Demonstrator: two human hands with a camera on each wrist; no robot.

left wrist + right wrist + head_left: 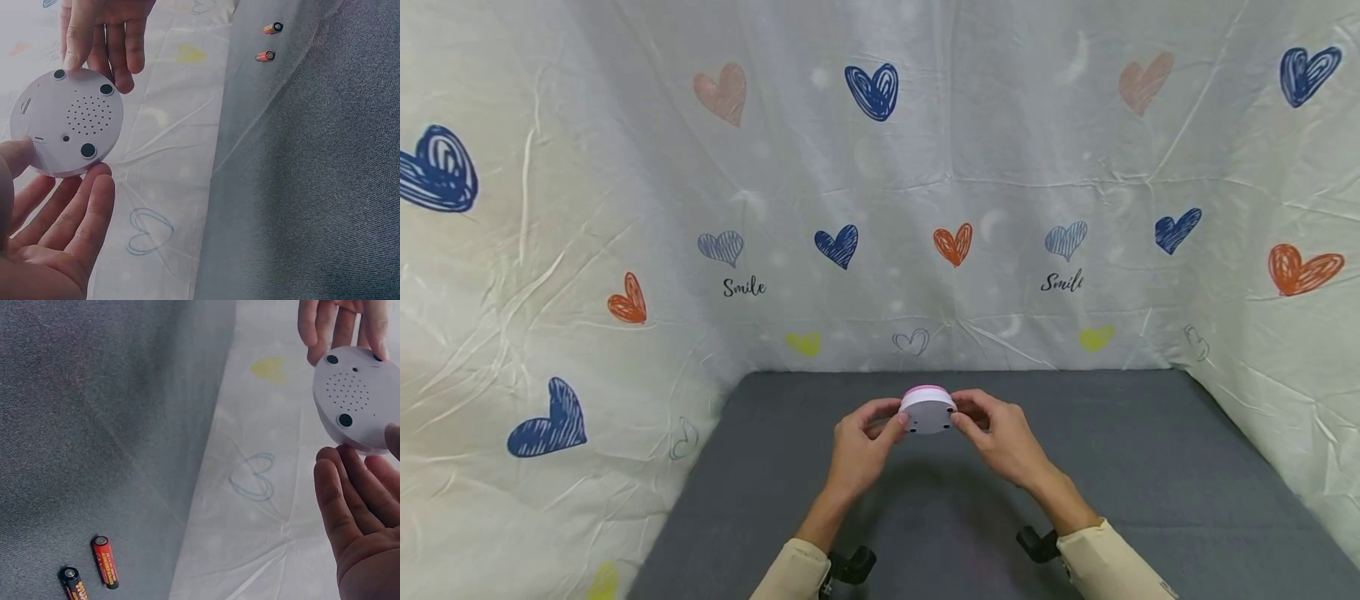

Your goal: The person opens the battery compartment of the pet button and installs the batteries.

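Observation:
A round white device (928,417) with a pink top is held up above the grey surface, its flat underside tilted toward me. In the left wrist view, the device's underside (81,119) shows dark round feet, a cluster of small holes, a screw hole and a slot. My left hand (862,446) pinches its left edge, thumb on the underside and fingers behind the rim. On the opposite edge, my right hand (1003,437) pinches it the same way. Most of the pink top is hidden.
A red battery (105,561) and a black-and-orange battery (74,584) lie on the grey surface (775,500). White cloth (1000,142) printed with hearts hangs behind and along both sides. Black wrist mounts (853,567) sit below the hands.

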